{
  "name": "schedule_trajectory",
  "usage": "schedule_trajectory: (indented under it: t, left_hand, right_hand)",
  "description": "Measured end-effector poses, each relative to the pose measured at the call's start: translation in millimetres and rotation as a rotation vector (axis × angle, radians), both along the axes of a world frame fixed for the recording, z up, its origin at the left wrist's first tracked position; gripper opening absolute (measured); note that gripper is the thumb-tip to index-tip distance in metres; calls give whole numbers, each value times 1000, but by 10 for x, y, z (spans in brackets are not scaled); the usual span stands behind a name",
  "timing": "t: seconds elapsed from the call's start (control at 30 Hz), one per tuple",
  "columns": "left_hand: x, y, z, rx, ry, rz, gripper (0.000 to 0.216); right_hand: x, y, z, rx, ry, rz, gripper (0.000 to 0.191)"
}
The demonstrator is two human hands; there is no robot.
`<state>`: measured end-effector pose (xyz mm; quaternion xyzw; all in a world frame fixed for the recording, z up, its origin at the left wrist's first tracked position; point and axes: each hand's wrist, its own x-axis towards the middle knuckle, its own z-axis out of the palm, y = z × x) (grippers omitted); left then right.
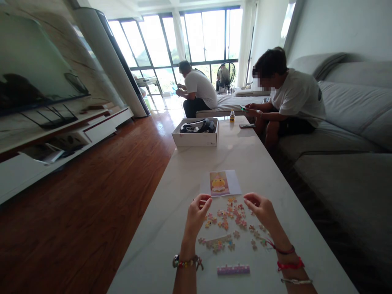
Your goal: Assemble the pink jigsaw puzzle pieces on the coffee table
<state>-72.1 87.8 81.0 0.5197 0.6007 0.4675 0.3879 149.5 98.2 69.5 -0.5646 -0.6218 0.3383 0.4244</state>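
My left hand [198,210] is over the white table near the lower left corner of a printed picture card [219,183], fingers curled toward the thumb. Opposite it, my right hand [262,210] has its fingers bent to the thumb, close to the card's lower right corner. Anything pinched in either hand is too small to make out. Between and below the hands lie many loose pink and yellow jigsaw pieces [240,216]. A cluster of pale multicoloured pieces [219,243] sits nearer me. Closest is a joined purple puzzle strip [233,270].
An open white box [196,141] with a dark headset and cable stands farther along the table [159,228]. Beyond it are a small bottle [232,116] and a phone [246,126]. Two people sit on the grey sofa [343,175] at the right and back.
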Motion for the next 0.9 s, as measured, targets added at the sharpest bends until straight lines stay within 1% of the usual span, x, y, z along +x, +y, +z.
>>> schedule_trajectory:
  t: [0.17, 0.27, 0.37, 0.5, 0.6, 0.7, 0.77, 0.87, 0.9]
  left_hand:
    - [-16, -7, -34, -28, -3, -11, 31]
    - [3, -76, -72, -44, 14, -19, 30]
    - [49, -222, -186, -61, 31, -40, 28]
    - [105, -473, -384, -141, 29, -88, 27]
    - [126, -561, -492, -188, 30, -101, 27]
    - [144, -491, -528, -189, 38, -109, 27]
    - [165, -379, -514, -178, 45, -118, 27]
    - [228, -199, -499, -177, 53, -132, 27]
    - [258, -155, -511, -184, 61, -141, 27]
  right_hand:
    - [28, 1, -22, -23, -14, -8, 26]
    - [38, -52, -12, -30, -34, -17, 27]
    - [59, -160, -70, -46, -41, 0, 27]
    - [120, -376, -248, -146, -47, 8, 28]
    - [189, -488, -362, -204, -17, -1, 28]
    - [298, -458, -415, -213, 14, -15, 27]
    - [393, -368, -417, -205, 15, -66, 27]
    - [523, -212, -411, -205, -58, -160, 27]
    - [550, -172, -418, -212, -107, -169, 26]
